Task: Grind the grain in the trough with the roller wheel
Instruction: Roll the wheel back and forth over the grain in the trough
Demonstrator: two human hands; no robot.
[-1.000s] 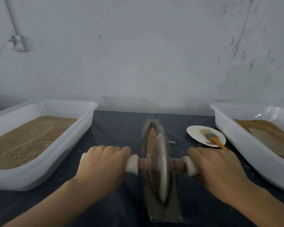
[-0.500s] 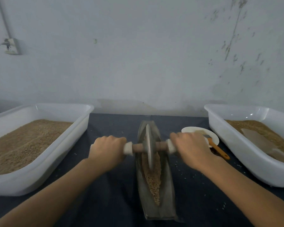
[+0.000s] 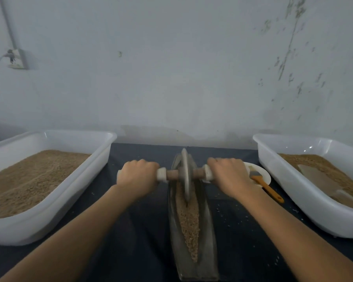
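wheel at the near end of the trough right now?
No, the roller wheel sits at the far end of the trough, near grain exposed.

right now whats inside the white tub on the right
The right tub holds brown grain with a flat tan scoop-like sheet lying on it. Whatever is beneath the sheet and the grain is covered.

Dim, flat light, soft focus throughout, wide-angle bending at the edges.
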